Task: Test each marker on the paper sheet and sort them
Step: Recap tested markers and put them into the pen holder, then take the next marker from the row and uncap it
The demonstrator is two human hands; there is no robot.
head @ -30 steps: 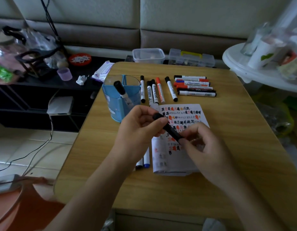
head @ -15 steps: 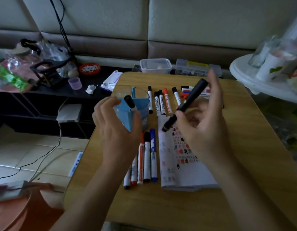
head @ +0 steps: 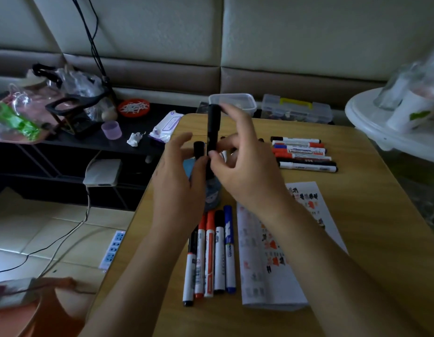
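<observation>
A wooden worktop (head: pixel 369 239) is seen from above, with two bare hands raised over its far left part. A black marker (head: pixel 213 127) is held upright, pinched low on its barrel between the thumb and fingertips of the right hand (head: pixel 245 171), so that grip is closed on the marker. The marker is poised above a blue holder (head: pixel 189 166), which is mostly hidden between the hands. The black cap of a second marker (head: pixel 198 148) is seen sticking up from the holder. The left hand (head: pixel 179 181) is set against the holder's left side with fingers loosely spread; whether its grip is closed on anything cannot be told. Nearer the viewer, a row of five markers (head: pixel 219 251) is laid side by side, just left of a paper sheet (head: pixel 267 263) covered with black and red test marks. Another group of markers (head: pixel 303 153) is laid crosswise at the far right.
</observation>
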